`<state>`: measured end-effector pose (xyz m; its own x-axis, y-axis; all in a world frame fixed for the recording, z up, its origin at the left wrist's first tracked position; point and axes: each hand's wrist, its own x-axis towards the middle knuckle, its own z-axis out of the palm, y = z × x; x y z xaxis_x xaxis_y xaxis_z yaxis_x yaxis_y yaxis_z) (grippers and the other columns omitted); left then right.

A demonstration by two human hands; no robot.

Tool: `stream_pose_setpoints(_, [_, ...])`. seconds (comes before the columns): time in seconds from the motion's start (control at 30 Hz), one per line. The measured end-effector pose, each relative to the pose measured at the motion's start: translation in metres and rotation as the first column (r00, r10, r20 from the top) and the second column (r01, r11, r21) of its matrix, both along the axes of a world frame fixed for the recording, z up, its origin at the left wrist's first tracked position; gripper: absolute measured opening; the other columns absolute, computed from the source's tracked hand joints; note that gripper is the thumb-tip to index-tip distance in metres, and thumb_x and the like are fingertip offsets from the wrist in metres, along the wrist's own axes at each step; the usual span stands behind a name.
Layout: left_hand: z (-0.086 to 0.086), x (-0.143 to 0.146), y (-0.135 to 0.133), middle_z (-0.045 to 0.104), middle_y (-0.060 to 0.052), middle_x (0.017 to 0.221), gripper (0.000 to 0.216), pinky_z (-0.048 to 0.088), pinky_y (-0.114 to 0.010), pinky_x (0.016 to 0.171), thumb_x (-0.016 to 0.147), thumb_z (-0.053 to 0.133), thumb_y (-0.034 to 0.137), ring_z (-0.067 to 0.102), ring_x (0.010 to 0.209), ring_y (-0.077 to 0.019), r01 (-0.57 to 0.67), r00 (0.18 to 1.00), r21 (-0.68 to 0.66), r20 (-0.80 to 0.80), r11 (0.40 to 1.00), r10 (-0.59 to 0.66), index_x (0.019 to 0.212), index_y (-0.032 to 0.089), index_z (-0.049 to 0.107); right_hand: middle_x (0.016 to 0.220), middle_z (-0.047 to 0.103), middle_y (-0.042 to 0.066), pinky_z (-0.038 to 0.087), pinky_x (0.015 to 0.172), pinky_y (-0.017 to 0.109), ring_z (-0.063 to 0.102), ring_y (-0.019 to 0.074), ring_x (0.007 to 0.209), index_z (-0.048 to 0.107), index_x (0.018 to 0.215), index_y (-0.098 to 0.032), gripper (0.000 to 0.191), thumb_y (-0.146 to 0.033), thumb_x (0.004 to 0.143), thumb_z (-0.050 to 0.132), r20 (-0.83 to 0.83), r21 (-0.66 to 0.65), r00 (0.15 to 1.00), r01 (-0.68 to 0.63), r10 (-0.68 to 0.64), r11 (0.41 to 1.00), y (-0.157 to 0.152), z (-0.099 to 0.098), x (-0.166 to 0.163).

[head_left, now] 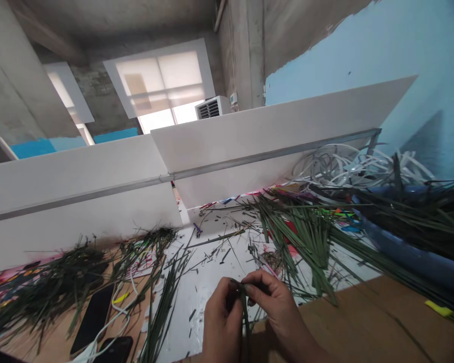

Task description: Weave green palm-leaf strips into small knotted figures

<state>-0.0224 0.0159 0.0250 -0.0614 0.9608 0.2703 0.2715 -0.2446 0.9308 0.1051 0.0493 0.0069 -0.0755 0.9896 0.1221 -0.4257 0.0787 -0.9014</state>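
At the bottom middle of the head view my left hand (221,322) and my right hand (276,307) meet, fingertips pinched together. Between them they grip a thin dark green leaf strip (245,315) that hangs down between the two hands. Both hands are closed on it over the white tabletop (212,282). A loose fan of long green leaf strips (306,237) lies just beyond my right hand. More green strips (162,307) lie to the left of my left hand.
Two dark phones (94,317) with a white cable lie at the lower left among leaf scraps. A blue tub (401,247) full of leaves stands right, white strip coils (348,166) behind it. A brown cardboard sheet (382,317) covers the near right. White partition panels (249,146) close the back.
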Motion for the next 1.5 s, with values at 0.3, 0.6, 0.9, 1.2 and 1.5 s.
stream_pose_setpoints(0.3, [-0.002, -0.004, 0.004, 0.051, 0.001, 0.065, 0.015, 0.037, -0.027, 0.062, 0.079, 0.058, 0.019, 0.045, 0.064, -0.0174, -0.04, 0.998, -0.013, -0.041, 0.999, 0.039, 0.066, 0.022, 0.052, 0.067, 0.062, -0.001, 0.044, 0.061, 0.027, 0.053, 0.0159, 0.062, 0.07, 0.073, -0.019, 0.029, -0.045, 0.07, 0.08, 0.066, 0.026, 0.997, -0.045, 0.043, 0.999, -0.001, 0.002, 0.002])
stream_pose_setpoints(0.6, [0.004, 0.01, -0.003, 0.066, -0.004, 0.074, 0.023, 0.046, -0.029, 0.068, 0.082, 0.067, 0.042, 0.057, 0.072, -0.0209, -0.209, 0.963, 0.01, 0.176, 0.978, 0.204, 0.081, 0.02, 0.069, 0.079, 0.067, 0.004, 0.048, 0.071, 0.031, 0.061, 0.0218, 0.077, 0.07, 0.082, -0.023, 0.017, -0.036, 0.089, 0.063, 0.37, 0.437, 0.855, 0.183, -0.362, 0.88, 0.0, 0.0, 0.014])
stream_pose_setpoints(0.9, [-0.001, 0.022, -0.005, 0.076, -0.011, 0.088, 0.039, 0.051, -0.034, 0.08, 0.077, 0.071, 0.054, 0.066, 0.086, -0.0274, -0.095, 0.942, -0.075, 0.316, 0.993, 0.114, 0.089, 0.017, 0.077, 0.09, 0.071, 0.005, 0.055, 0.075, 0.033, 0.067, 0.023, 0.085, 0.075, 0.096, -0.029, 0.015, -0.022, 0.091, 0.062, 0.402, 0.65, 0.767, 0.145, -0.5, 0.746, -0.006, 0.001, 0.018])
stream_pose_setpoints(1.2, [0.004, 0.008, -0.001, 0.061, -0.003, 0.069, 0.043, 0.046, -0.027, 0.066, 0.073, 0.073, 0.061, 0.054, 0.07, -0.0186, -0.068, 0.898, -0.164, 0.42, 0.984, 0.132, 0.069, 0.019, 0.066, 0.105, 0.073, 0.007, 0.054, 0.087, 0.036, 0.067, 0.0262, 0.098, 0.073, 0.112, -0.031, 0.025, -0.027, 0.088, 0.068, 0.464, 0.66, 0.793, -0.011, -0.396, 0.751, -0.017, 0.006, 0.014])
stream_pose_setpoints(1.5, [0.006, 0.0, 0.005, 0.053, -0.001, 0.065, 0.048, 0.041, -0.026, 0.059, 0.068, 0.075, 0.065, 0.048, 0.063, -0.0163, -0.009, 0.891, -0.207, 0.443, 0.978, 0.102, 0.065, 0.021, 0.057, 0.111, 0.07, 0.01, 0.048, 0.093, 0.042, 0.061, 0.0303, 0.107, 0.072, 0.121, -0.031, 0.045, -0.051, 0.1, 0.038, 0.398, 0.524, 0.913, -0.151, -0.084, 0.838, -0.017, 0.009, 0.021])
